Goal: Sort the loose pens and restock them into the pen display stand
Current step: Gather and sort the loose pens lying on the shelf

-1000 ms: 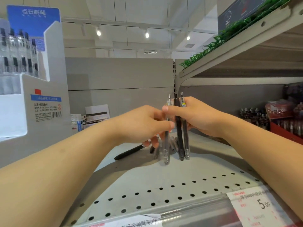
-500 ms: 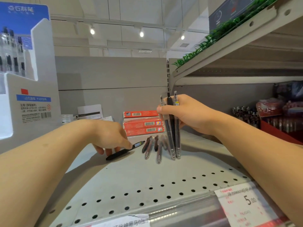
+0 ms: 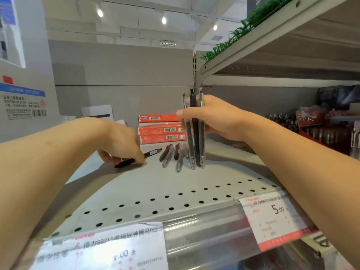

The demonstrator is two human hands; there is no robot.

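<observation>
Your right hand [image 3: 216, 118] grips a bundle of three pens [image 3: 194, 131] upright, their tips resting on the shelf [image 3: 155, 184]. Your left hand [image 3: 120, 145] comes down on the black pen [image 3: 136, 157] lying at the left; the fingertips curl onto its barrel, though whether they have it pinched yet you cannot tell from here. Pinch it near the middle so it lifts level, then slide it in beside the others with its tip down. Several more loose pens [image 3: 173, 155] lie between your hands, just left of the bundle. The display stand [image 3: 25, 90] sits at the far left, mostly out of view.
</observation>
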